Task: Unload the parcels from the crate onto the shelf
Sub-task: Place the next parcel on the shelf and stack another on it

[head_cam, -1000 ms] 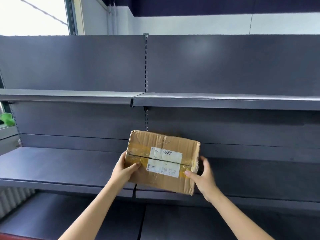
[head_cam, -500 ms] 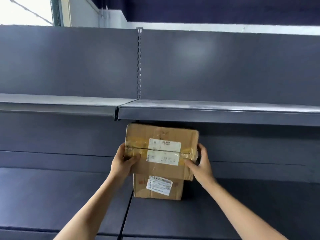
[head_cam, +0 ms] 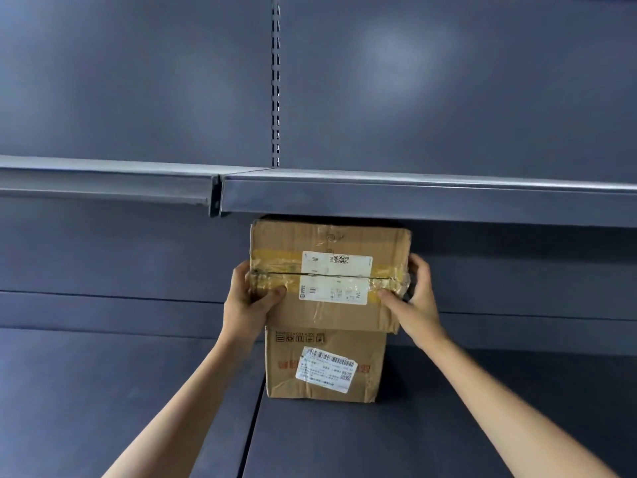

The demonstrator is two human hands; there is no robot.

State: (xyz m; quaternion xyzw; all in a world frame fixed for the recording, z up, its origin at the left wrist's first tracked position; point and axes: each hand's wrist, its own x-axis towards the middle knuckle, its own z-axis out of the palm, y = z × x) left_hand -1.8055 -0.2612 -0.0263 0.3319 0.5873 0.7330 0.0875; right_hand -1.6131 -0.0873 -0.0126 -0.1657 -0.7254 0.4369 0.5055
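A taped brown cardboard parcel with a white label sits on top of a second cardboard parcel, which stands on the dark shelf board. My left hand grips the upper parcel's left side, thumb on its front. My right hand grips its right side, thumb on the front tape. The upper parcel's top edge reaches just under the shelf board above. The crate is out of view.
The dark metal shelving has a slotted upright at the middle and a seam between two lower boards just left of the stacked parcels. A back panel closes the rear.
Both hands have carried the parcel up and forward from the shelf's front edge onto the other parcel. The view has moved closer to the shelf.
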